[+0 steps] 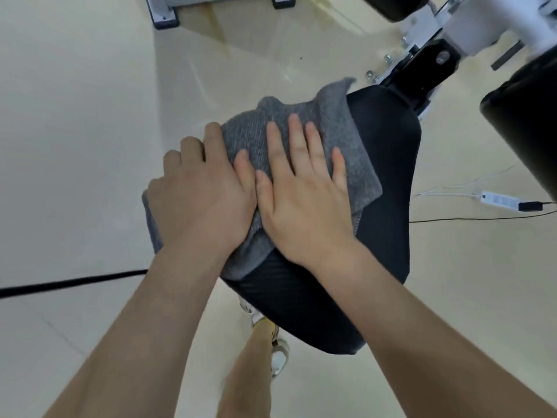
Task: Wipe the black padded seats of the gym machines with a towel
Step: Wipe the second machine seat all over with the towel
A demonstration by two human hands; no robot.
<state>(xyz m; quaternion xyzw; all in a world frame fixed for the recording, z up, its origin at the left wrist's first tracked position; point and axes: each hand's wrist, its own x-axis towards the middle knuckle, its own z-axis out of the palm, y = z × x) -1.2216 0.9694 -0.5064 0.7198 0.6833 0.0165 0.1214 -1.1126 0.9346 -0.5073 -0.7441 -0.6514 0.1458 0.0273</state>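
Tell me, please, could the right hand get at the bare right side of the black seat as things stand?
Probably yes: the right hand lies flat on the grey towel, and the seat beside it is uncovered.

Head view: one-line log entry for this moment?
phase: wiping | left hand, right hand: flat on towel | towel: on seat

Single head cam, wide-angle, no 2nd view so no overlap. Looks fwd + steeply down from above, close in on black seat (382, 182); floor (75, 116) fills bg, edges bowed by lens.
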